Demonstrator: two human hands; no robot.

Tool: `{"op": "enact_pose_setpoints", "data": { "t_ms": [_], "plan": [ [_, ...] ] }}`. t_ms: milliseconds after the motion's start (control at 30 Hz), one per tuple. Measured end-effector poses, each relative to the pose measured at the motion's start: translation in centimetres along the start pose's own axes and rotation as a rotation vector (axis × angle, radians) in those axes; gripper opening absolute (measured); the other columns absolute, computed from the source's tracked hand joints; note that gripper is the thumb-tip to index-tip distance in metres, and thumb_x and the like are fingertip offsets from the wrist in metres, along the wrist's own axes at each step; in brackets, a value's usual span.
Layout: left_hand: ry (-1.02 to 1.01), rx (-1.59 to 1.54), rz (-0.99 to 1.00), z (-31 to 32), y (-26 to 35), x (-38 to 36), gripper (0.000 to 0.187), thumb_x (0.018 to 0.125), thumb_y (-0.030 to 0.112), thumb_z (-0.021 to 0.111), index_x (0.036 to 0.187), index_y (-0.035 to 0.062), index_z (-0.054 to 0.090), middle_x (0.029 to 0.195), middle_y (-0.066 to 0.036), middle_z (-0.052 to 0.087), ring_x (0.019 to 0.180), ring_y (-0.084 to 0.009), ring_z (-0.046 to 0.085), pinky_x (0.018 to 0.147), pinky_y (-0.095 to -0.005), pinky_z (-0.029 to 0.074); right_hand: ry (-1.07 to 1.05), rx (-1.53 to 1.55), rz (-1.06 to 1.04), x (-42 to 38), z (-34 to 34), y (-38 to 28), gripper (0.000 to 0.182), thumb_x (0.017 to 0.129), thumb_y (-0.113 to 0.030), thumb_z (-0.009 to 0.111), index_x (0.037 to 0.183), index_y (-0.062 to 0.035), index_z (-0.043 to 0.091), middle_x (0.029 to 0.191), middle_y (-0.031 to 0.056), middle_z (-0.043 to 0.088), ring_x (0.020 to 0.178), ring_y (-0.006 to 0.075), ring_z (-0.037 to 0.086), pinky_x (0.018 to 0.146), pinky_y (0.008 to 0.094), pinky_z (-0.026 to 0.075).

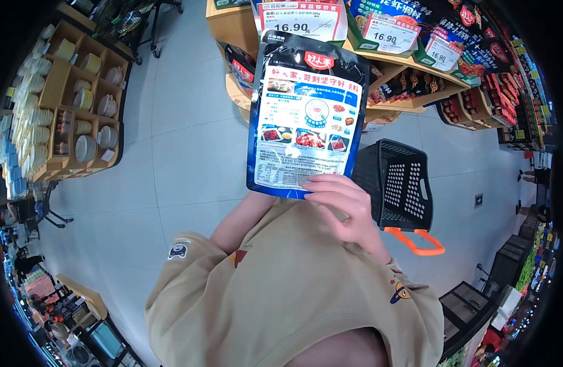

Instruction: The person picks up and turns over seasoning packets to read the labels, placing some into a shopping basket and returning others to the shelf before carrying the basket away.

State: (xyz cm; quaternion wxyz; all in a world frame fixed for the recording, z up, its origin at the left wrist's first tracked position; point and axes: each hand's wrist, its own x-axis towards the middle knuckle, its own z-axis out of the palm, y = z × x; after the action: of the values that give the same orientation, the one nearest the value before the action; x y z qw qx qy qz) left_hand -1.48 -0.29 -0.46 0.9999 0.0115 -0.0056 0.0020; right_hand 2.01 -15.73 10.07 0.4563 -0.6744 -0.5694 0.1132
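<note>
A blue and black seasoning pouch (309, 110) is held up in front of my chest, its printed back facing me. My right hand (343, 205) touches the pouch's lower right edge, with the fingers bent over its front and somewhat apart; whether the thumb grips behind it cannot be made out. Behind the pouch, my left hand is hidden; only the left forearm (243, 217) shows, reaching up to its bottom edge. Just beyond the pouch's top, price tags reading 16.90 (388, 33) stand on a wooden shelf.
A black shopping basket (404, 183) with an orange handle (416, 240) is on the floor to the right. Wooden shelves with bowls (85, 148) stand at the left. Red packets (477, 110) fill racks at the upper right. A cart (125, 21) is at the upper left.
</note>
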Motion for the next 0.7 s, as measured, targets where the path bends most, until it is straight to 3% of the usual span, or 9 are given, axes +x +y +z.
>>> {"op": "enact_pose_setpoints", "data": {
  "t_ms": [100,700],
  "plan": [
    [-0.006,-0.006,0.013,0.3,0.5,-0.3,0.054,0.084,0.040,0.035,0.125,0.0041,0.028,0.120,-0.014,0.039,0.105,-0.0252,0.044,0.087,-0.0372,0.038,0.203,-0.019,0.063,0.3,-0.4,0.0,0.013,0.062,0.004,0.054,0.073,0.0002,0.060,0.080,0.0091,0.061,0.080,0.0240,0.058,0.072,0.0321,0.045],
    [0.002,-0.028,0.031,0.9,2.6,-2.5,0.054,0.084,0.039,0.035,0.124,0.0039,0.029,0.120,-0.014,0.040,0.104,-0.0252,0.044,0.087,-0.0369,0.039,0.322,-0.024,0.188,1.2,1.9,0.6,0.012,0.066,0.005,0.051,0.074,0.0020,0.059,0.079,0.0108,0.061,0.076,0.0230,0.059,0.070,0.0299,0.045]
  ]
}}
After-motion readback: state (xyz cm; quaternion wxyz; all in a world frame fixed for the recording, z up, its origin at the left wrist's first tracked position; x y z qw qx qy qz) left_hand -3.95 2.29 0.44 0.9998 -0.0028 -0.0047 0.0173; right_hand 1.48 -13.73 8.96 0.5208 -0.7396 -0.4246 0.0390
